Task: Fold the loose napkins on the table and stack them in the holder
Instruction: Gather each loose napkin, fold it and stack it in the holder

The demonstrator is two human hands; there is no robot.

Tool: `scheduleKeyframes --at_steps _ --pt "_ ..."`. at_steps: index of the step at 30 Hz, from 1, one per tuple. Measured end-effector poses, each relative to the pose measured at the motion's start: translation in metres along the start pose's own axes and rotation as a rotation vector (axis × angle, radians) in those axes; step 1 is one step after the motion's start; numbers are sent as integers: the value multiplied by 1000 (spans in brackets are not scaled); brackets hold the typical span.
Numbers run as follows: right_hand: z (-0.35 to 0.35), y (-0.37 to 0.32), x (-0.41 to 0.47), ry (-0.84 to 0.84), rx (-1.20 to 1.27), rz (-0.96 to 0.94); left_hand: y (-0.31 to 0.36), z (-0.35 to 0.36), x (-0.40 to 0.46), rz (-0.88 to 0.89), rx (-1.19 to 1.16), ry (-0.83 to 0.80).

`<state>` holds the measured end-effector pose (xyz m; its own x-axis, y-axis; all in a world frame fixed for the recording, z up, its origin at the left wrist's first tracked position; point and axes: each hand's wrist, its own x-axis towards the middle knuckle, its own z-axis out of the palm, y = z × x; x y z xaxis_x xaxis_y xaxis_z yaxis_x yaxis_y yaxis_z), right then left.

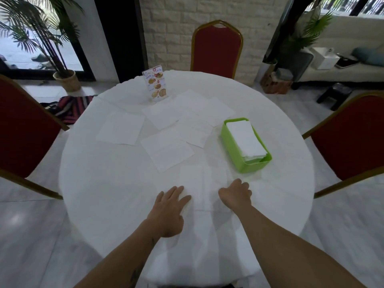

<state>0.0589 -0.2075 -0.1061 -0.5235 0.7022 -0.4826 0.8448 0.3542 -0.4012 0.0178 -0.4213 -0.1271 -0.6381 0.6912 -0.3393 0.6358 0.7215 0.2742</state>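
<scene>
The step in hand looks like folding one napkin [192,183] at the near edge of the desk [104,183]. The left hand [169,206] lies flat with straight fingers pressing that napkin's left side. The right hand [235,194] sits at the napkin's right side with fingers curled under; whether it pinches an edge or just rests, I cannot tell. The napkin appears already part-folded, with a crease down its middle, though white on white makes its edges faint.

Next, I judge, the right side must be lifted and brought over onto the left, edges matched, then pressed flat and carried to the holder [230,140].

Further back, left to right: a loose napkin [120,128], another [167,149] nearer the middle, an upright menu card [155,85], several overlapping sheets [187,113], then the green holder, already holding a white stack [245,138]. Nothing lies between the hands and the holder. Red chairs [216,46] ring the desk.
</scene>
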Motion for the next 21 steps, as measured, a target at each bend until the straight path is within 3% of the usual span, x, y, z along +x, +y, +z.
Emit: scheduleKeyframes --at_steps 10,16,21 --pt "18 -12 -14 -122 365 -47 -5 -10 7 5 -56 5" --pt "16 -28 -17 -310 639 47 -14 -4 10 5 -233 143" --pt "18 -34 -22 -354 505 -40 -29 -3 4 -93 -422 333"
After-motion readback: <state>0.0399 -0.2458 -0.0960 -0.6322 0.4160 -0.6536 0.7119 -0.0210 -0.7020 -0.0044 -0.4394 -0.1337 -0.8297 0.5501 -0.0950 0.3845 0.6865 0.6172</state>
